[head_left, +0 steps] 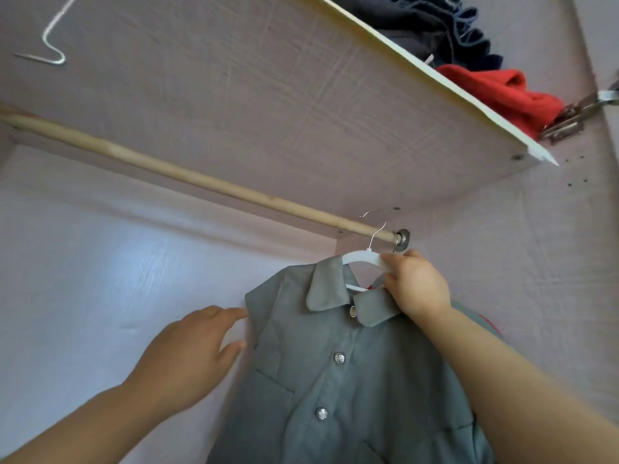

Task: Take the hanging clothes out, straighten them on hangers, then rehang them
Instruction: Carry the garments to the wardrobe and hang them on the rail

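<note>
Just above right hand [415,286] gripping hanger [363,257], hook [376,229] reaches rod [201,180]; shirt [351,380] looks straight, rehang probably nearly done; left hand [191,353] slack, empty.

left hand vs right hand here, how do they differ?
Grip: the right hand curls around the white hanger by the collar; the left hand holds nothing, fingers extended.
Height: the right hand is up near the end of the wooden rod; the left hand sits lower, at the shoulder edge of the grey shirt.
Shared: both are bare and reach for the same shirt.
</note>
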`<action>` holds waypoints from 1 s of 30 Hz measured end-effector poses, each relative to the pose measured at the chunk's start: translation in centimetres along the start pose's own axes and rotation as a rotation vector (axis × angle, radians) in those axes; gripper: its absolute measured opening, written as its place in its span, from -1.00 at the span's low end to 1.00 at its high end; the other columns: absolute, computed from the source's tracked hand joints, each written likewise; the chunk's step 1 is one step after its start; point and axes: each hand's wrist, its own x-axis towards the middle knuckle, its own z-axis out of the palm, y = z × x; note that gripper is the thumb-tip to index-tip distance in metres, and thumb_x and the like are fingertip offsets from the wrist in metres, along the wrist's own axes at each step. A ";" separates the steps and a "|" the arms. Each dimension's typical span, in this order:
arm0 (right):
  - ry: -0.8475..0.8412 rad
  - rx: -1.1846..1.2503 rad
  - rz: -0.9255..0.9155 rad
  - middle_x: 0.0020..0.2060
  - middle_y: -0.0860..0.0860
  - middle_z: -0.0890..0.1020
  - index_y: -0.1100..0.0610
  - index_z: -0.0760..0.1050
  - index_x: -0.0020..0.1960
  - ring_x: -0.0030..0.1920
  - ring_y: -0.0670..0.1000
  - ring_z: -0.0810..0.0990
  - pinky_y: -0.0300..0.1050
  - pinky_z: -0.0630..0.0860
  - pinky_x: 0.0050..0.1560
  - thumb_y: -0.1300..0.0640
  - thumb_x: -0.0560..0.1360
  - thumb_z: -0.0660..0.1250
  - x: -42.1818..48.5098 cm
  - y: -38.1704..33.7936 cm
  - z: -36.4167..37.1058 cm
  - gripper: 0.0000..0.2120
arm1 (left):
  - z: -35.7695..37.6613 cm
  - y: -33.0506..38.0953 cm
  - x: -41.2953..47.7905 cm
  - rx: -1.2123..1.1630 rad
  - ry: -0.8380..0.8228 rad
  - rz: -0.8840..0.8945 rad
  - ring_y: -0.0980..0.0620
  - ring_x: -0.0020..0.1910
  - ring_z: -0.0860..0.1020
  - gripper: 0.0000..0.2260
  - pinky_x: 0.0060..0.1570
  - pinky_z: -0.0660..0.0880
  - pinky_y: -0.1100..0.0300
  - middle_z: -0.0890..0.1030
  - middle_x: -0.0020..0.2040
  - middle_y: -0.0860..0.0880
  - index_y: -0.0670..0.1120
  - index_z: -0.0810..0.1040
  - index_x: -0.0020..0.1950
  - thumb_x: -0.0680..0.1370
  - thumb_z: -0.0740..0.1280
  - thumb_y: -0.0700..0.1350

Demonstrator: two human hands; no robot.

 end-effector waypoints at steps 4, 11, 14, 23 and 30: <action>0.002 -0.006 0.008 0.05 0.14 0.45 0.08 0.49 -0.01 -0.03 0.22 0.52 -0.11 0.33 -0.22 0.19 0.50 0.17 1.6 1.0 1.4 -0.85 | 1.1 0.2 1.1 0.044 0.015 0.016 0.23 0.24 0.39 -0.59 0.19 0.34 0.34 0.38 0.31 0.22 0.23 0.14 0.43 0.58 0.08 0.15; -0.040 0.038 -0.011 0.04 0.13 0.46 0.04 0.49 0.16 0.03 0.21 0.52 -0.06 0.41 -0.14 0.14 0.50 0.20 2.5 2.1 4.1 -0.74 | 2.9 -0.4 0.8 0.084 -0.012 0.022 0.27 0.28 0.34 -0.59 0.23 0.29 0.36 0.33 0.33 0.27 0.25 0.11 0.43 0.58 0.05 0.17; -0.047 0.041 -0.028 0.01 0.13 0.46 0.03 0.45 0.25 0.01 0.22 0.53 -0.04 0.44 -0.12 0.15 0.51 0.21 2.0 2.4 5.4 -0.68 | 3.6 -1.0 0.2 0.073 -0.031 0.006 0.28 0.29 0.34 -0.59 0.24 0.27 0.38 0.31 0.35 0.28 0.27 0.11 0.42 0.58 0.06 0.19; 0.002 0.037 -0.024 -0.12 0.10 0.40 0.07 0.44 0.27 -0.12 0.22 0.53 -0.10 0.34 -0.24 0.18 0.53 0.20 1.0 1.8 6.1 -0.68 | 4.5 -1.4 -1.4 0.051 -0.104 -0.038 0.26 0.29 0.35 -0.59 0.23 0.29 0.37 0.30 0.37 0.28 0.29 0.11 0.42 0.57 0.07 0.19; 0.055 0.020 -0.051 0.05 0.20 0.55 0.16 0.49 0.23 0.02 0.26 0.52 0.05 0.46 -0.05 0.13 0.52 0.27 -1.3 1.2 5.1 -0.70 | 3.0 -0.9 -2.6 0.014 -0.189 -0.092 0.20 0.33 0.34 -0.58 0.29 0.29 0.29 0.29 0.41 0.21 0.23 0.12 0.44 0.59 0.09 0.15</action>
